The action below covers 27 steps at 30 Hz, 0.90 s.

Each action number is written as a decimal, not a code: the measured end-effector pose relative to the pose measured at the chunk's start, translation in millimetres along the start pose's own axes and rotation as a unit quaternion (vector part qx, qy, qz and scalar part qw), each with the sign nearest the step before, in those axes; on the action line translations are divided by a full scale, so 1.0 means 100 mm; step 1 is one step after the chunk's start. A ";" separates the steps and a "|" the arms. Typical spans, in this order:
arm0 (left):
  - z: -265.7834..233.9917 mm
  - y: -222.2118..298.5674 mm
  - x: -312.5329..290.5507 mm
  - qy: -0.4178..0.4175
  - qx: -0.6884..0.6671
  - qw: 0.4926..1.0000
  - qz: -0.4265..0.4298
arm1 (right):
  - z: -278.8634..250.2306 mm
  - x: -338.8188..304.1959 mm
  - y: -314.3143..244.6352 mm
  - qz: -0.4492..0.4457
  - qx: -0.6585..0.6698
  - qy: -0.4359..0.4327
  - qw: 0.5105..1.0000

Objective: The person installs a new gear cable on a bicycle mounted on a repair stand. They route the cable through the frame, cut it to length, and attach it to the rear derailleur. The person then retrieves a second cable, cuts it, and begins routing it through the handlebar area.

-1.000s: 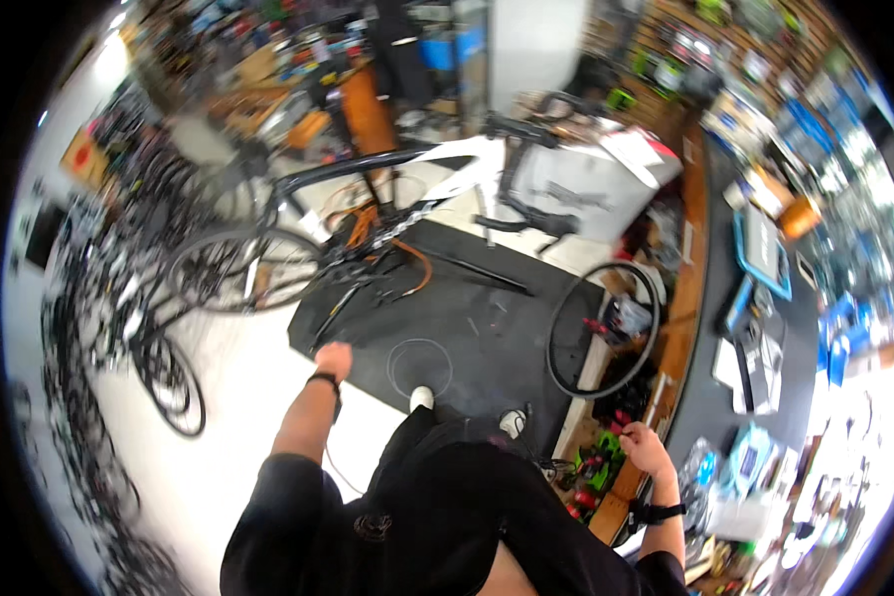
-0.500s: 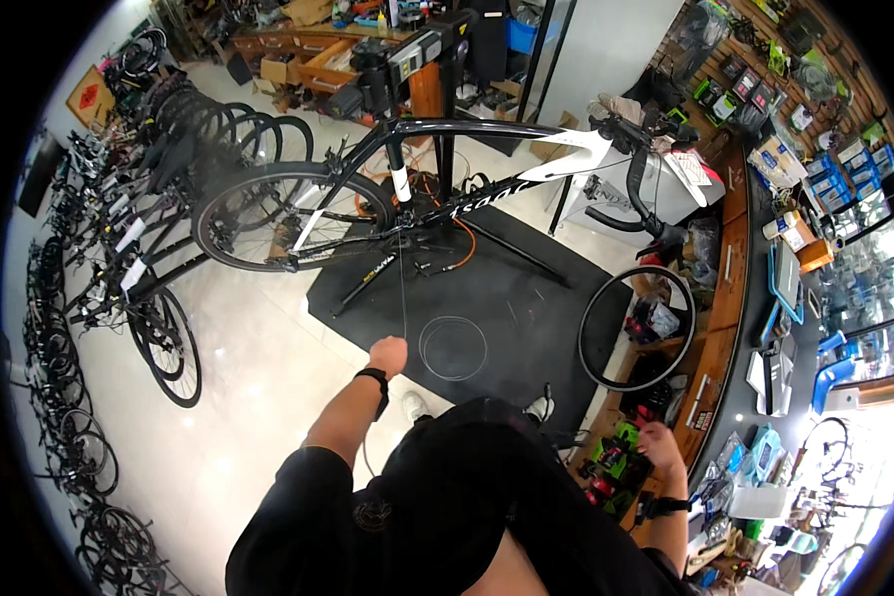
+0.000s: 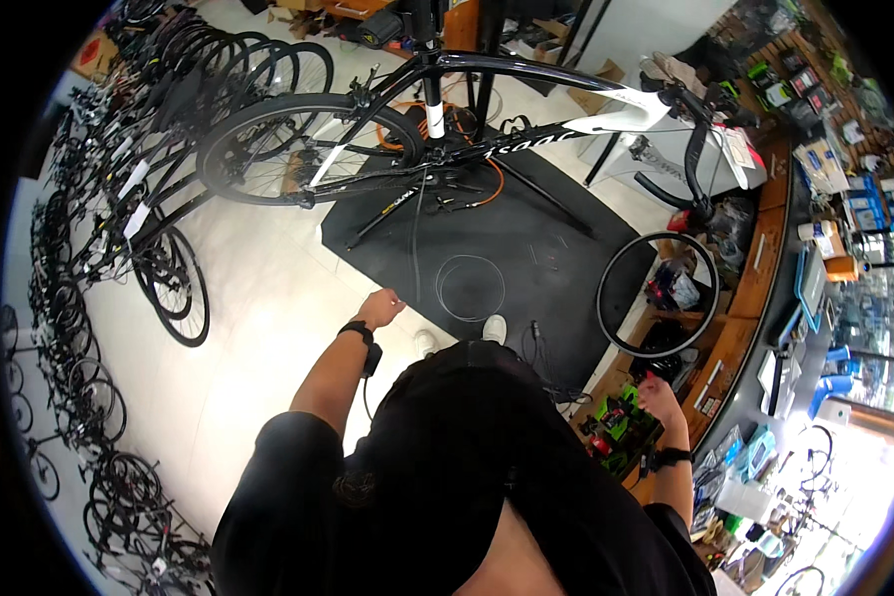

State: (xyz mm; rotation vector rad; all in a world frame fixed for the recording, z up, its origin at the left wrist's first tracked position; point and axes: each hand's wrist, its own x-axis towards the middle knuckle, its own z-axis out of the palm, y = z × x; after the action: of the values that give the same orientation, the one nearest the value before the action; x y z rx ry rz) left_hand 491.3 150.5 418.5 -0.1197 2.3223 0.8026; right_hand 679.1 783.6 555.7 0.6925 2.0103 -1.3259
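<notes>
A black-and-white road bike (image 3: 531,144) is held up off the floor. From under its frame hangs a thin cable (image 3: 417,243), blurred, its lower end close to my left hand (image 3: 378,308). A narrow gap shows between that hand and the cable; its fingers are loosely bent and apart, with nothing visible in them. My right hand (image 3: 657,397) is over the tools in the low wooden cabinet at the right, fingers loosely curled and no held thing visible. On the black mat (image 3: 368,273) lies a loop of thin wire (image 3: 504,285).
A loose bicycle wheel rim (image 3: 599,298) leans by the cabinet (image 3: 710,377). Green-and-red tools (image 3: 616,417) lie inside it. A cluttered counter (image 3: 815,343) runs along the right. Rows of bikes (image 3: 174,283) stand at the left. A black cord (image 3: 536,348) lies near my feet.
The cable, taut from my left hand before, now hangs loose beside it. My left hand has moved slightly left, my right hand forward. The view has shifted, raising the bike in the picture.
</notes>
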 end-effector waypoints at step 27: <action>-1.93 -4.86 -2.49 0.146 -0.293 0.926 -0.190 | 4.20 1.51 -2.60 0.118 -0.100 -0.066 0.986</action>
State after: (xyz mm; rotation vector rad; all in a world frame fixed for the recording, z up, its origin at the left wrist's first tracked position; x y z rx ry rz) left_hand 713.5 -384.1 435.7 -0.9765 2.1343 1.3099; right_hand 482.2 313.2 474.5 0.7052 1.8596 -0.9904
